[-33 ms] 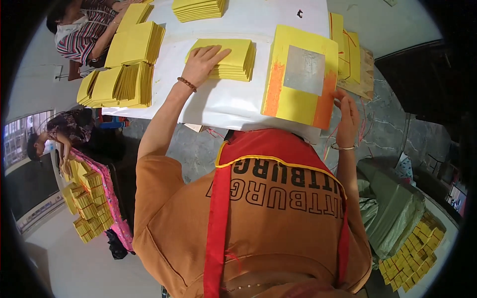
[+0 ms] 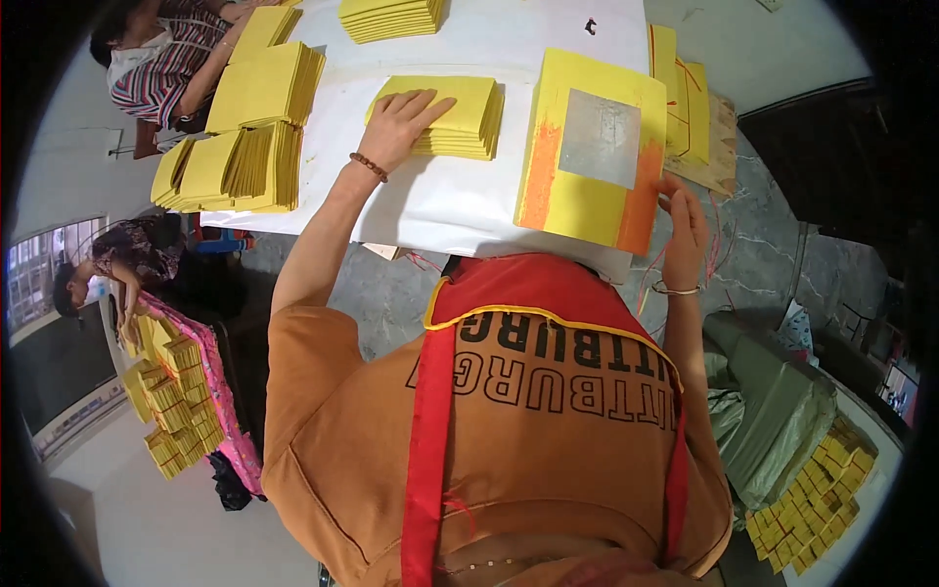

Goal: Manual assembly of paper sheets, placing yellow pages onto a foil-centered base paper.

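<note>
- Head view: at the left of the white counter [image 2: 342,98], yellow paper stacks [image 2: 259,88] are lined up.
- In the middle, a folded yellow pile [image 2: 468,102] is partly covered by the left hand [image 2: 396,127], laid flat and open, nothing gripped.
- At the right, a big pile with orange bands [image 2: 587,199] is set; the right hand [image 2: 685,220], half curled, is held at its edge. Whether paper is pinched cannot be told.

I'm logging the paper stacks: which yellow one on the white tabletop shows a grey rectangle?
The large stack beside the right hand; its two orange bands also set it apart.
</note>
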Action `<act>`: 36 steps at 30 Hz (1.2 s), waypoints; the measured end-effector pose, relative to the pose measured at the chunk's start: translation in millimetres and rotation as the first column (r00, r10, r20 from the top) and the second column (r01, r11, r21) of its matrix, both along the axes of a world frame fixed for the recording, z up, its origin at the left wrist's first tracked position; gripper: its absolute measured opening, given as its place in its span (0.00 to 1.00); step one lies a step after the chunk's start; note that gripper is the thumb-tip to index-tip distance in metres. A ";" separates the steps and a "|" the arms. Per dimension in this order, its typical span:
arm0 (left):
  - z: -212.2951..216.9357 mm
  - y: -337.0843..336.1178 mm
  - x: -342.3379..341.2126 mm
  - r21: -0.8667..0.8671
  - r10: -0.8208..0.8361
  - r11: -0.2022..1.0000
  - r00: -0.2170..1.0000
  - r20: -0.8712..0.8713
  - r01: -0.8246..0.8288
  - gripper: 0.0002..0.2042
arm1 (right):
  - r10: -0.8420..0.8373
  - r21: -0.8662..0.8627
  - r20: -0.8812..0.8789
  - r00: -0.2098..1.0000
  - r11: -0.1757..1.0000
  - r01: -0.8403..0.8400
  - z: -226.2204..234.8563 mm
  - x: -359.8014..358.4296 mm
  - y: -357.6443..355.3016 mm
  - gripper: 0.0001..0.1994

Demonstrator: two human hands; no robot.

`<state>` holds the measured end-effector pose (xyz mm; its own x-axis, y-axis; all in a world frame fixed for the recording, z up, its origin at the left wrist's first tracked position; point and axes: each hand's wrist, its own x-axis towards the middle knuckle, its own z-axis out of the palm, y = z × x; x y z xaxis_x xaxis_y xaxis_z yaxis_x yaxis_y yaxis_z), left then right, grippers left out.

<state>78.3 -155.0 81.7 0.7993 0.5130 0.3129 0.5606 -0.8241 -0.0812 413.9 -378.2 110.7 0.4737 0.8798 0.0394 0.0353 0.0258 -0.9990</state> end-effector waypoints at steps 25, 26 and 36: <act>32.9 -20.8 24.3 -0.237 -0.028 0.971 0.997 -0.068 0.011 0.36 | 0.071 0.000 0.690 0.720 0.995 -0.098 -8.5 8.7 10.1 0.12; 36.3 -24.2 33.1 -0.224 -0.072 0.972 0.997 0.018 0.074 0.33 | 0.062 0.026 0.680 0.731 0.994 -0.109 -12.2 10.1 10.4 0.12; 62.7 -118.3 131.1 -0.237 -0.453 0.846 0.878 0.154 0.478 0.21 | 0.052 0.060 0.591 0.805 0.992 -0.108 -20.6 10.4 12.9 0.11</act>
